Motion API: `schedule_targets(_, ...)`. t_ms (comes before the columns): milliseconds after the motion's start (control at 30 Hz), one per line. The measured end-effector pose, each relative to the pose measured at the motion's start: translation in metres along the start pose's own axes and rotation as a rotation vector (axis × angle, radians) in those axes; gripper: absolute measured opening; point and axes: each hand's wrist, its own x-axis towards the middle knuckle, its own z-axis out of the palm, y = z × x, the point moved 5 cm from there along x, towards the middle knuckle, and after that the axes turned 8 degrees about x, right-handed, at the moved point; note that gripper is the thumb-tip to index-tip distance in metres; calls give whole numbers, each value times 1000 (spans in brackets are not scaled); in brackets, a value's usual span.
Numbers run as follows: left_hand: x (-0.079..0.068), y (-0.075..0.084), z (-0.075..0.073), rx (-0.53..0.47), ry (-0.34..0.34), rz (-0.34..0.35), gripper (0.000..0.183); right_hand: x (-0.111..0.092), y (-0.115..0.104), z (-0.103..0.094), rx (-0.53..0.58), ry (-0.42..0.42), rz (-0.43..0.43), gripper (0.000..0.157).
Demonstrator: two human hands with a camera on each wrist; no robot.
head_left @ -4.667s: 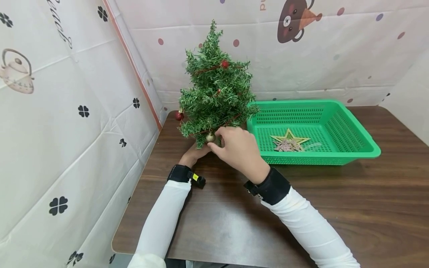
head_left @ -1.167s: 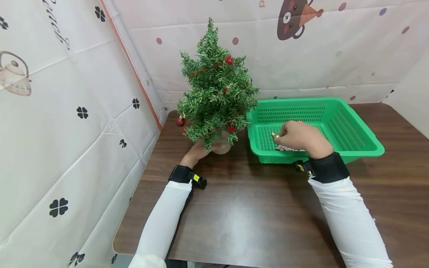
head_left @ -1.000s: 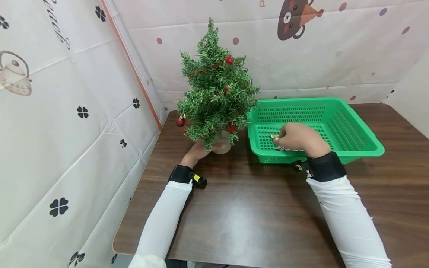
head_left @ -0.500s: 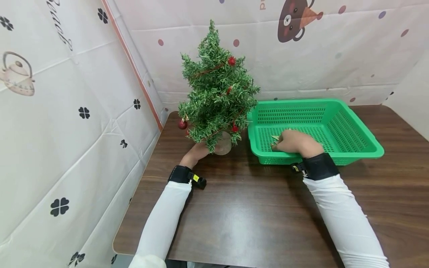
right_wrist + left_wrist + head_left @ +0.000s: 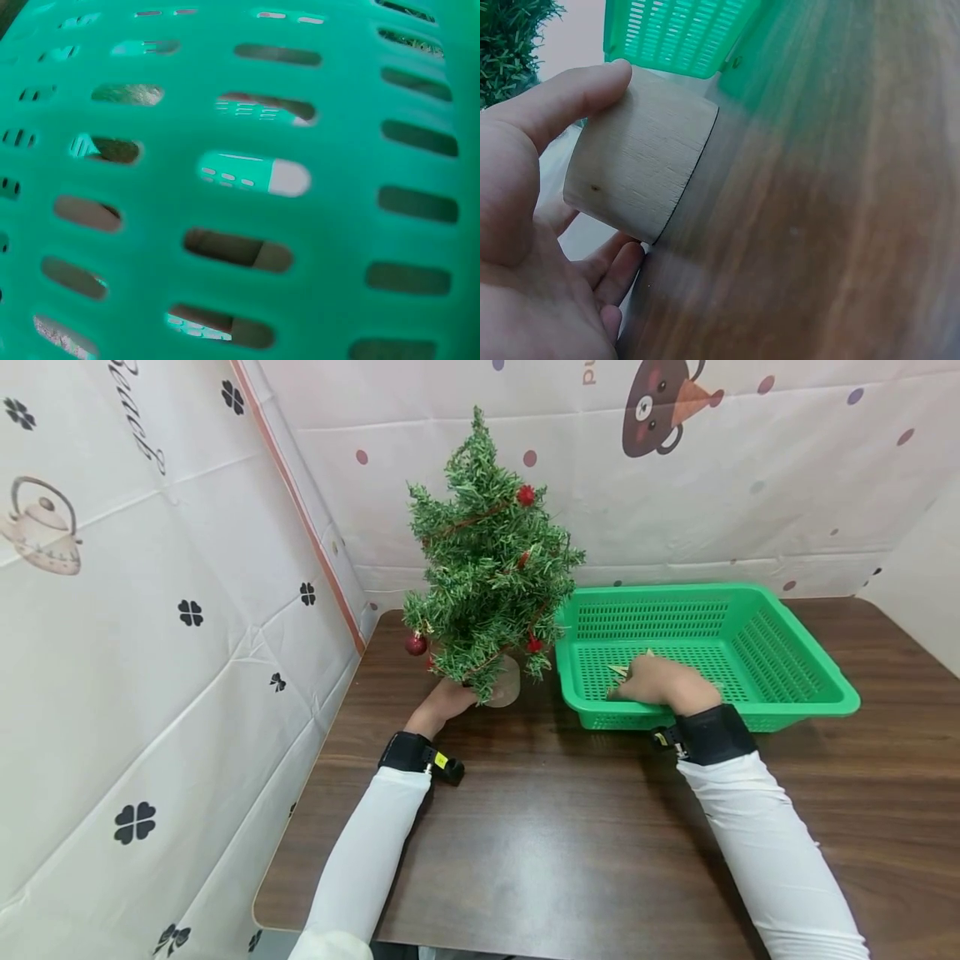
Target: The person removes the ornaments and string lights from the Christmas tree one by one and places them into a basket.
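Note:
My left hand (image 5: 447, 700) grips the pale wooden base (image 5: 641, 154) of a small artificial Christmas tree (image 5: 487, 568), thumb on its top and fingers under the side. Red ornaments hang on the tree, among them a red ball (image 5: 416, 644) at its lower left. My right hand (image 5: 663, 683) reaches down into the green plastic basket (image 5: 817, 703), right over a gold star (image 5: 618, 670) whose points show around it. The near basket wall hides its fingertips, and I cannot tell whether they pinch anything. In the right wrist view, fingers (image 5: 619, 274) are not framed; slotted basket wall (image 5: 337, 180) fills it.
The brown wooden table (image 5: 540, 827) carries both tree and basket. A patterned white cloth (image 5: 225, 710) hangs along the left and back. The tree's right branches come close to the basket's left rim.
My right hand has left the gold ball at the tree's front and moved right, then lower into the basket. The tree has turned, its red ornaments shifting right; the gold ball is out of sight.

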Motion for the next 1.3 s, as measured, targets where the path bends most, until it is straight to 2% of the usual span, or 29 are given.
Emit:
schedule_targets(200, -3, -2, 0, 13, -7, -47, 45, -1, -1, 2, 28, -20, -2, 38)
schedule_targets(467, -5, -3, 1, 13, -20, -51, 61, -3, -2, 3, 23, -19, 6, 36)
schedule_targets(567, -6, -2, 1, 1, -30, -53, 65, -4, -3, 3, 21, -16, 7, 36)
schedule_targets(733, -8, -2, 0, -12, -22, -80, 59, -6, -4, 2, 17, 5, 13, 40)
schedule_targets(1000, -10, -1, 0, -14, -28, -85, 61, -16, -5, -3, -5, 87, 51, 50)
schedule_targets(1167, -9, -1, 0, -6, -40, -61, 59, -29, -15, -14, 33, 185, -10, 55)
schedule_targets(1300, -9, -1, -2, -4, -42, -49, 57, -42, -32, -24, 58, 320, -96, 46)
